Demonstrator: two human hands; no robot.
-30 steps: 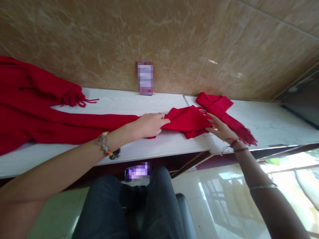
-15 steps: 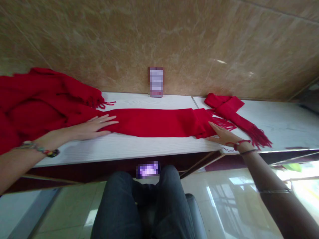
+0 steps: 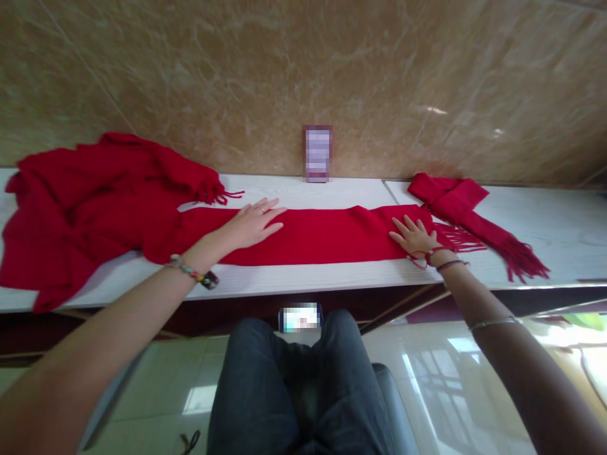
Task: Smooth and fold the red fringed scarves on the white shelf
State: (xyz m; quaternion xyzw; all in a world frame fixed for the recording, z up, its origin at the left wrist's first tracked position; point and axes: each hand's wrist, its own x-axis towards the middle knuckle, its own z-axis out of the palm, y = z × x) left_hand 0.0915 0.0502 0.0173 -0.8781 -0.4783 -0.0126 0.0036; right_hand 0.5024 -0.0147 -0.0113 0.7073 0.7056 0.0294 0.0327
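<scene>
A red scarf (image 3: 327, 235) lies stretched lengthwise along the white counter (image 3: 303, 281), its fringed end to the right. My left hand (image 3: 253, 222) rests palm down on the scarf's left part, fingers spread. Near the fringe my right hand (image 3: 413, 236) presses flat on it, fingers apart. To the left, a bunched pile of red cloth (image 3: 118, 189) with fringe joins or overlaps the flat strip; I cannot tell which. Behind my right hand lies a folded red scarf (image 3: 474, 212) with its fringe pointing toward the front right.
A brown marbled wall (image 3: 213, 82) rises behind the counter. A phone-shaped object (image 3: 317, 153), blurred out, leans upright against it. Another phone with a lit, blurred screen (image 3: 300, 317) is just above my knees (image 3: 298, 379).
My left hand has slid right along the scarf. My right hand has moved from the scarf's front corner onto its top. The bunching near the fringe is flatter, and the camera view has shifted left.
</scene>
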